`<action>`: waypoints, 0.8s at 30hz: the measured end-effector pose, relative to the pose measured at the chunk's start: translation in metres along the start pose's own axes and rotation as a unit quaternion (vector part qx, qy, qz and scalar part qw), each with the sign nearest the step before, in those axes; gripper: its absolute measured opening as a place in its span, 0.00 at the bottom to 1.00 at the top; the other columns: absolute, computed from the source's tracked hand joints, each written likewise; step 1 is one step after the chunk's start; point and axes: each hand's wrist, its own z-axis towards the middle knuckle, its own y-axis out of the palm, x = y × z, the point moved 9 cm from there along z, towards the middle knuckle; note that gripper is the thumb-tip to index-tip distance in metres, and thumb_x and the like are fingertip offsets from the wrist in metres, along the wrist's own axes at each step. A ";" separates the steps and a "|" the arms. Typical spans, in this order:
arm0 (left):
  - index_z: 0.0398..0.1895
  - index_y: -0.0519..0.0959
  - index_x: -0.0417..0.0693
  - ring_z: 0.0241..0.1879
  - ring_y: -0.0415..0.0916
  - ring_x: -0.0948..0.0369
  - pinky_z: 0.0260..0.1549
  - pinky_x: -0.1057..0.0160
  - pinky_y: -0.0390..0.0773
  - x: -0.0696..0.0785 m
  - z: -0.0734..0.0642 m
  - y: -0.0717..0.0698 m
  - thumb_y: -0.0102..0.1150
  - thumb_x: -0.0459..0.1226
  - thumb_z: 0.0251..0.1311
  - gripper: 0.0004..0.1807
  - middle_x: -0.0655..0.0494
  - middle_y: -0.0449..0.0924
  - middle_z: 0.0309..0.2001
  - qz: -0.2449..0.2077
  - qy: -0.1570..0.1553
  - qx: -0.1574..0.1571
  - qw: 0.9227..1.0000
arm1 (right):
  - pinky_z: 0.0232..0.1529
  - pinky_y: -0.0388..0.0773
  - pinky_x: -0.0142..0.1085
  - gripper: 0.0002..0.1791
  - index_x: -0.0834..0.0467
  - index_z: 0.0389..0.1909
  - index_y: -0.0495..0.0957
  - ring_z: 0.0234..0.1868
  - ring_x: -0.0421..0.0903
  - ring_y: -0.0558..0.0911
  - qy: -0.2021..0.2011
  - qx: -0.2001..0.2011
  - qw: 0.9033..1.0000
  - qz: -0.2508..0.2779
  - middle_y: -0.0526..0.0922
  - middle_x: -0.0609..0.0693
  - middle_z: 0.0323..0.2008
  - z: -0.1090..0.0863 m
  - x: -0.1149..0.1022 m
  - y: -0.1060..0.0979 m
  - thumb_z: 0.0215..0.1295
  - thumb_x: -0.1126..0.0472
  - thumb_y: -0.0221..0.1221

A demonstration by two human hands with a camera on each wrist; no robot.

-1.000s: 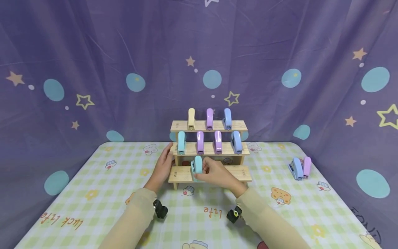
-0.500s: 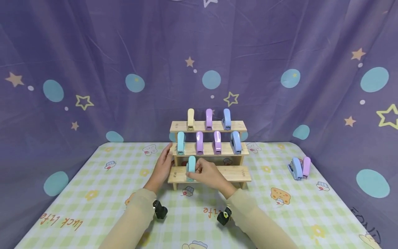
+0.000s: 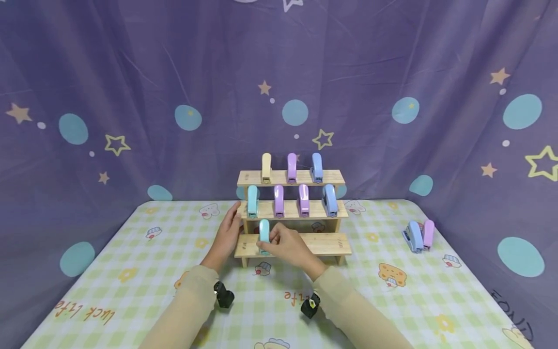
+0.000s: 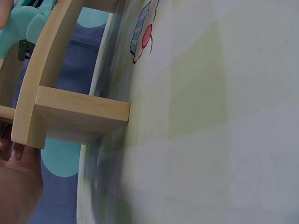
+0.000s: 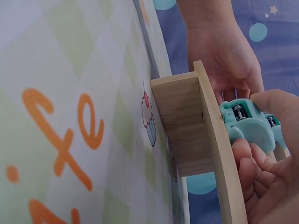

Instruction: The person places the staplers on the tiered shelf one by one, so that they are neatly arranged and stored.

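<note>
My right hand point(image 3: 289, 246) pinches a teal stapler point(image 3: 264, 231) between thumb and fingers. The stapler stands upright at the left part of the bottom shelf of a three-step wooden rack point(image 3: 324, 244). In the right wrist view, the thumb is on one side of the teal stapler point(image 5: 250, 126) and curled fingers on the other, its base against the board. My left hand point(image 3: 226, 238) lies along the rack's left side, fingers stretched forward. The left wrist view shows the left hand point(image 4: 21, 186) by the board's end, its fingertips partly hidden.
On the middle shelf stand another teal stapler point(image 3: 252, 201), two purple staplers point(image 3: 279, 201) and a blue stapler point(image 3: 330, 200). The top shelf bears yellow point(image 3: 266, 167), purple point(image 3: 291, 167) and blue point(image 3: 317, 167) ones. A blue stapler point(image 3: 414, 236) and a purple stapler point(image 3: 428, 234) stand on the tablecloth at right.
My right hand has slid the teal stapler leftward along the bottom shelf, and it now faces more squarely forward. The left hand has stayed at the rack's side.
</note>
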 end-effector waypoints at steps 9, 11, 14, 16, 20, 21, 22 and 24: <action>0.81 0.51 0.50 0.73 0.56 0.47 0.70 0.49 0.63 0.000 -0.001 0.000 0.33 0.43 0.82 0.28 0.46 0.51 0.78 0.003 0.001 -0.004 1.000 | 0.23 0.72 0.33 0.23 0.53 0.37 0.72 0.23 0.41 0.72 0.005 -0.010 1.000 -0.008 0.78 0.47 0.26 0.000 0.001 0.001 0.64 0.37 0.63; 0.81 0.51 0.50 0.73 0.56 0.47 0.70 0.49 0.63 0.000 -0.001 0.000 0.33 0.43 0.82 0.28 0.46 0.51 0.78 0.003 0.002 -0.005 1.000 | 0.23 0.72 0.33 0.23 0.53 0.38 0.72 0.23 0.41 0.72 0.006 -0.014 1.000 -0.008 0.78 0.47 0.26 0.000 0.001 0.001 0.64 0.37 0.63; 0.81 0.50 0.50 0.73 0.56 0.46 0.70 0.48 0.62 0.000 0.000 0.000 0.33 0.44 0.82 0.28 0.45 0.50 0.78 0.004 0.004 -0.007 1.000 | 0.23 0.72 0.34 0.23 0.54 0.39 0.72 0.23 0.42 0.72 0.005 -0.023 1.000 -0.003 0.78 0.48 0.26 -0.001 -0.001 0.001 0.65 0.38 0.63; 0.81 0.50 0.49 0.73 0.55 0.45 0.70 0.47 0.62 0.000 0.000 0.000 0.33 0.43 0.82 0.29 0.44 0.50 0.78 0.002 0.006 -0.007 1.000 | 0.24 0.72 0.34 0.24 0.55 0.40 0.72 0.23 0.42 0.72 0.008 -0.027 1.000 -0.003 0.78 0.48 0.27 -0.001 -0.001 0.001 0.65 0.38 0.63; 0.80 0.51 0.46 0.73 0.56 0.44 0.70 0.45 0.61 0.001 0.000 0.000 0.34 0.41 0.82 0.28 0.42 0.51 0.78 -0.004 0.013 -0.005 1.000 | 0.26 0.75 0.35 0.26 0.56 0.46 0.72 0.25 0.43 0.75 0.010 -0.036 0.999 0.003 0.79 0.49 0.29 -0.002 -0.002 0.001 0.65 0.38 0.63; 0.80 0.51 0.47 0.73 0.56 0.44 0.70 0.45 0.61 0.001 0.000 0.000 0.34 0.41 0.82 0.28 0.43 0.51 0.78 -0.005 0.013 -0.004 1.000 | 0.27 0.76 0.36 0.27 0.56 0.48 0.72 0.26 0.44 0.75 0.012 -0.039 0.999 0.005 0.79 0.48 0.30 -0.002 -0.001 0.000 0.65 0.38 0.63; 0.80 0.51 0.47 0.73 0.56 0.44 0.70 0.44 0.61 0.001 -0.001 0.000 0.34 0.41 0.82 0.28 0.42 0.51 0.78 -0.006 0.014 -0.003 1.000 | 0.28 0.76 0.36 0.27 0.56 0.49 0.73 0.27 0.44 0.76 0.013 -0.041 0.999 0.008 0.79 0.48 0.31 -0.003 -0.001 -0.001 0.65 0.38 0.63; 0.80 0.51 0.48 0.73 0.56 0.44 0.70 0.44 0.61 0.001 -0.001 0.000 0.34 0.42 0.82 0.28 0.43 0.51 0.78 -0.003 0.010 -0.001 1.000 | 0.29 0.77 0.37 0.28 0.56 0.51 0.73 0.28 0.44 0.76 0.014 -0.047 0.999 0.012 0.79 0.48 0.33 -0.004 0.000 -0.003 0.65 0.38 0.63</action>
